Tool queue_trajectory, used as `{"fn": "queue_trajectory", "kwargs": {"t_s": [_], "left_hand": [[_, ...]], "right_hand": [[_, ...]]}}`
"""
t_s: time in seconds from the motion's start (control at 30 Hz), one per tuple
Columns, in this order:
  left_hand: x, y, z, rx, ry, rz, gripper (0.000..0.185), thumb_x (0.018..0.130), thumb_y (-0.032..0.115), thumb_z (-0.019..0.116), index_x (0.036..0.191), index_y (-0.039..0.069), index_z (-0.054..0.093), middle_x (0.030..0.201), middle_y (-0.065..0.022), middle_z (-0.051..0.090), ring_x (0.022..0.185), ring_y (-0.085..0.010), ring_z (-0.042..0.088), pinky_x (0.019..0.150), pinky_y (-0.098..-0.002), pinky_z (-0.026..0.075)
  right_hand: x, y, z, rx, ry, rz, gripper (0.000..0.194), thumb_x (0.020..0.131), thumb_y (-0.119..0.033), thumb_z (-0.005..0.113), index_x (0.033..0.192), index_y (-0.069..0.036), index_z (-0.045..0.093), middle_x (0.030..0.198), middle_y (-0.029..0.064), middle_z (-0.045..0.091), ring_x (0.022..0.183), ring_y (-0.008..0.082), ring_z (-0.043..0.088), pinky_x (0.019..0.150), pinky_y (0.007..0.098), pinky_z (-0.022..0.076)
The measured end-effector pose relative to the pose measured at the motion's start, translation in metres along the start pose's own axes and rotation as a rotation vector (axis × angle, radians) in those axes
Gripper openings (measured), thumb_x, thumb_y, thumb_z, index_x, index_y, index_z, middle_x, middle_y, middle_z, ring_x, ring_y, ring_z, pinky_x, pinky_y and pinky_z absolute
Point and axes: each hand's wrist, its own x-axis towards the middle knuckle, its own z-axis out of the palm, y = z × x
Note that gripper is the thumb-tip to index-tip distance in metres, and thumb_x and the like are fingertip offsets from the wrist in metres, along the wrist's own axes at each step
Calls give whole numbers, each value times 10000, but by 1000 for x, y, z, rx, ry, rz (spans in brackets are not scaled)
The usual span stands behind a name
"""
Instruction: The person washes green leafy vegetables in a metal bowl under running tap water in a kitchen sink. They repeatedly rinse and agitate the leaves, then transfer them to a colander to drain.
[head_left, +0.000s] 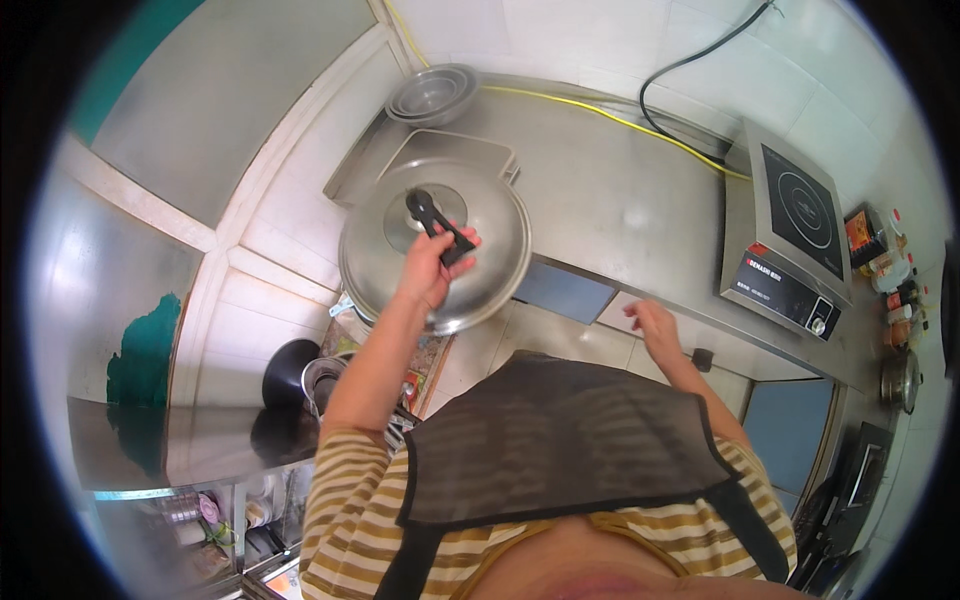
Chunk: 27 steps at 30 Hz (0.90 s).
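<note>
My left hand (439, 266) grips the black handle (424, 208) of a large domed steel wok lid (495, 217). A round clear window sits at the lid's centre, under the handle. The lid overlaps a rectangular steel tray (457, 142) on the counter and reaches past the counter's front edge. Whether it rests on something or hangs in my grasp is hidden. My right hand (654, 330) is in the air before the counter front, its fingers loosely bent and nothing in them.
Nested steel bowls (431, 94) stand in the counter's back left corner. A yellow cable (600, 111) runs across the steel counter (600, 187) towards an induction cooker (795, 225). Several bottles (896, 277) and a small pot (900, 379) line the right side. Shelves (240, 517) lie lower left.
</note>
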Motion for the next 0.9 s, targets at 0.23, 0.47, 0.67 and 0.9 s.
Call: {"fn": "queue_trajectory", "kwargs": {"t_s": [0.23, 0.47, 0.67, 0.9], "left_hand": [[155, 93, -31, 108, -91, 50, 233, 954, 91, 485, 1170, 7, 508, 1147, -201, 644, 1012, -322, 673, 662, -363, 636], [365, 159, -62, 135, -31, 9, 251, 977, 132, 473, 1122, -51, 564, 1070, -173, 679, 871, -239, 691, 738, -368, 611], [522, 174, -94, 152, 41, 29, 260, 992, 140, 459, 1141, -59, 535, 1034, -179, 685, 828, -249, 695, 725, -370, 613], [632, 177, -143, 142, 117, 24, 145, 994, 130, 467, 927, 4, 495, 1007, -197, 690, 788, -260, 707, 648, -356, 619]], "right_hand": [[7, 29, -60, -70, 345, 9, 370, 1030, -253, 429, 923, 21, 654, 881, 84, 615, 704, 137, 570, 671, 286, 476], [-14, 33, -68, -153, 709, 189, 412, 1037, -301, 410, 952, 16, 659, 888, 86, 637, 694, 140, 557, 662, 288, 474], [-47, 35, -37, -226, 929, 439, 418, 1035, -319, 423, 962, 19, 659, 858, 94, 651, 677, 145, 560, 641, 298, 481], [-84, 48, 28, -344, 923, 679, 427, 1031, -345, 438, 954, 13, 658, 834, 110, 665, 641, 157, 581, 596, 304, 485]]}}
